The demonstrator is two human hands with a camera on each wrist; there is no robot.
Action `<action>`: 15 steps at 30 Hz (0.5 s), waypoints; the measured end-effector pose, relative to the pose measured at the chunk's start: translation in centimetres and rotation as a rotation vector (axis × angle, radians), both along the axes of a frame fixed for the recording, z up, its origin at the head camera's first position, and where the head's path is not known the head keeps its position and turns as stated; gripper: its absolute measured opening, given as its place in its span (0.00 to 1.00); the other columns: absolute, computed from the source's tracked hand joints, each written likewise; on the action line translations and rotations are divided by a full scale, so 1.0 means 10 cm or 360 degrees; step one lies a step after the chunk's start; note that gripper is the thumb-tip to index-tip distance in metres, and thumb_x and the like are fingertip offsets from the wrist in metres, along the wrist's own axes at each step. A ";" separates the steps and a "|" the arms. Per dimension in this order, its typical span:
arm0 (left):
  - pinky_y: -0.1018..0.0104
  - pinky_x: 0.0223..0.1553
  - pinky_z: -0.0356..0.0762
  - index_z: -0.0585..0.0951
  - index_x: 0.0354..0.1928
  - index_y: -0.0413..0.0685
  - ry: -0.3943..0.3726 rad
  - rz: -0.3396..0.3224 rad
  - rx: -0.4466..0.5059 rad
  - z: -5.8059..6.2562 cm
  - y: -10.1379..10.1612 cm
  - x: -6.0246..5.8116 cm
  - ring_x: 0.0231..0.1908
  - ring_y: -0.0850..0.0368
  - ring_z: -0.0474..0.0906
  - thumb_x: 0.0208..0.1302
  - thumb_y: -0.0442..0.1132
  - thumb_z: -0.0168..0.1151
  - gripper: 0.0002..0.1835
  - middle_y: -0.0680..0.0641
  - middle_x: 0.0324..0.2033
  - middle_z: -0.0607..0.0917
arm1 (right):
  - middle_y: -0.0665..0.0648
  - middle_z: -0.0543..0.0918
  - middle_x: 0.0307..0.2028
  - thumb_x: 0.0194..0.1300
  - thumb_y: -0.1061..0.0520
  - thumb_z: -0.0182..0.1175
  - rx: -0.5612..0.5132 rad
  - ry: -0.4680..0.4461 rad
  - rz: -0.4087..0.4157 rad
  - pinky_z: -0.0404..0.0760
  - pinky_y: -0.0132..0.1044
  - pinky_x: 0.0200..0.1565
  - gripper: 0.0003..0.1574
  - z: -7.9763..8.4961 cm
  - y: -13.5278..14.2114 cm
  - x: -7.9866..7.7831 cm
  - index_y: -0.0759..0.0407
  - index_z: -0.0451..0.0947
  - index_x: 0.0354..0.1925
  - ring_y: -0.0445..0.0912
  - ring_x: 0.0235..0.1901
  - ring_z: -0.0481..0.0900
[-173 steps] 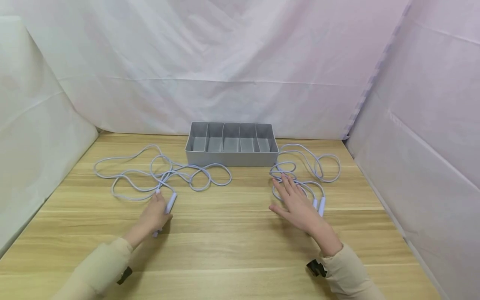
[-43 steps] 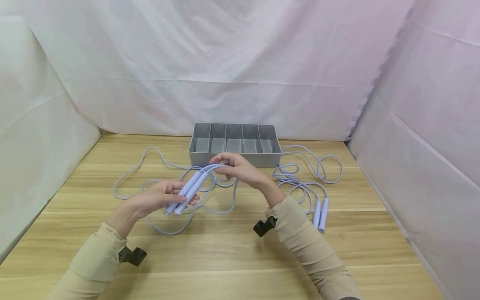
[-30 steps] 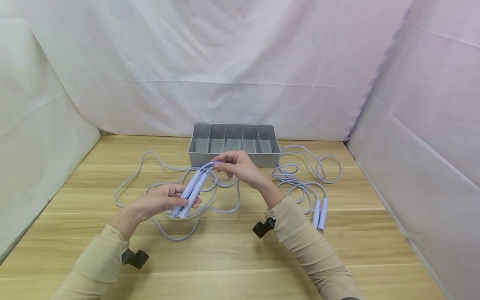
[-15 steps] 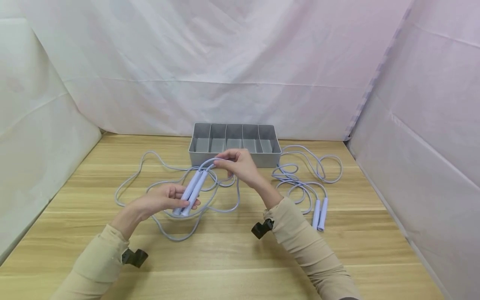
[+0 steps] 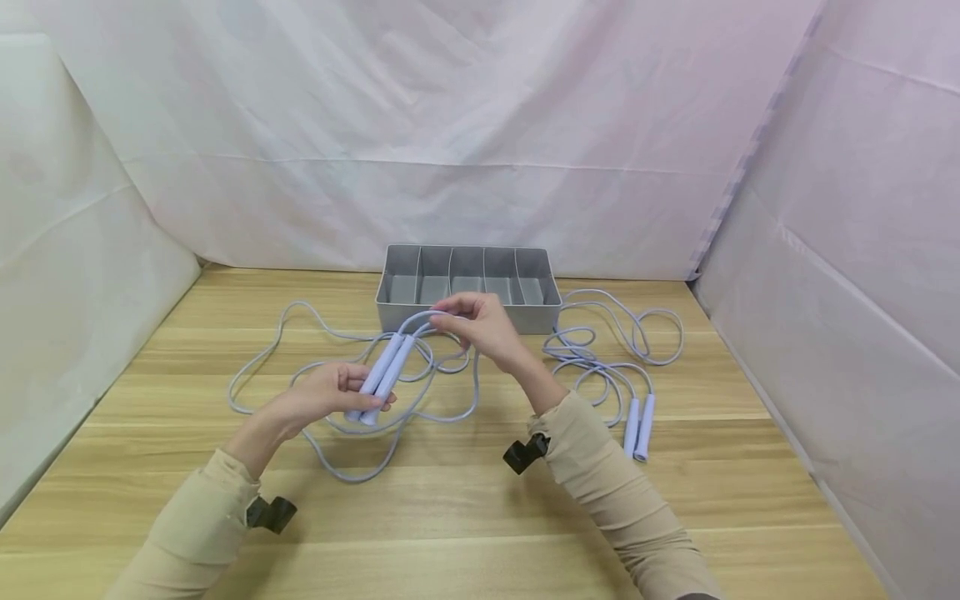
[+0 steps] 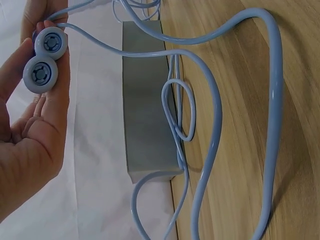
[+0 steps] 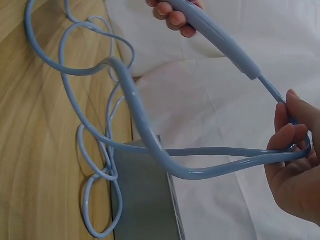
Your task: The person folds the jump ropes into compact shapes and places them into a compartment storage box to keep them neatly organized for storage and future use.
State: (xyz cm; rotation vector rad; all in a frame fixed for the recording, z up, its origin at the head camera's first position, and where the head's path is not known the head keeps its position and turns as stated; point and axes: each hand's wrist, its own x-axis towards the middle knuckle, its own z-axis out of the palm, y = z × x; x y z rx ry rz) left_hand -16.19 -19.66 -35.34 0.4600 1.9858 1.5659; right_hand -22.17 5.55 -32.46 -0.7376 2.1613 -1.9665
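A pale blue jump rope [image 5: 390,367] is held up over the table between both hands. My left hand [image 5: 318,396] grips its two handles side by side, thumb across them; their round end caps [image 6: 46,59] face the left wrist camera. Just beyond the handles' far ends, my right hand [image 5: 480,329] pinches the two cord strands, which bend through its fingers in the right wrist view. The rest of the cord [image 5: 258,354] hangs down and spreads in loose loops on the table. Lying to the right is a second jump rope [image 5: 637,429], its handles parallel and its cord tangled.
A grey divided box [image 5: 468,318] with several compartments stands at the table's back, behind my right hand. White cloth [image 5: 450,125] hangs behind and at both sides of the wooden table [image 5: 450,517].
Earlier the left hand was on handles at the table and the right hovered over the other rope's cord. Now both hold the left rope raised; over the last second the right has risen slightly.
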 end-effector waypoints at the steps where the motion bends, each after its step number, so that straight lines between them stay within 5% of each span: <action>1: 0.64 0.44 0.77 0.71 0.52 0.27 0.0002 0.0017 -0.0009 0.00 -0.01 0.00 0.44 0.53 0.80 0.58 0.38 0.61 0.24 0.43 0.42 0.84 | 0.49 0.82 0.22 0.57 0.64 0.61 0.0010 -0.0032 0.0020 0.65 0.29 0.15 0.14 0.01 0.02 -0.01 0.72 0.77 0.41 0.41 0.11 0.62; 8: 0.65 0.41 0.79 0.70 0.52 0.25 -0.0004 0.0076 0.0040 0.09 -0.06 -0.02 0.42 0.54 0.81 0.57 0.35 0.62 0.25 0.47 0.39 0.85 | 0.49 0.77 0.19 0.59 0.63 0.58 0.0018 -0.0287 0.0160 0.58 0.29 0.17 0.15 0.07 0.11 -0.10 0.68 0.76 0.45 0.40 0.12 0.56; 15: 0.68 0.39 0.77 0.74 0.51 0.32 0.0060 0.0060 0.0078 0.37 -0.13 -0.11 0.40 0.60 0.80 0.60 0.34 0.58 0.18 0.52 0.37 0.86 | 0.49 0.81 0.26 0.61 0.66 0.55 -0.0211 -0.0364 0.0125 0.61 0.28 0.22 0.16 0.06 0.07 -0.18 0.68 0.74 0.48 0.40 0.17 0.61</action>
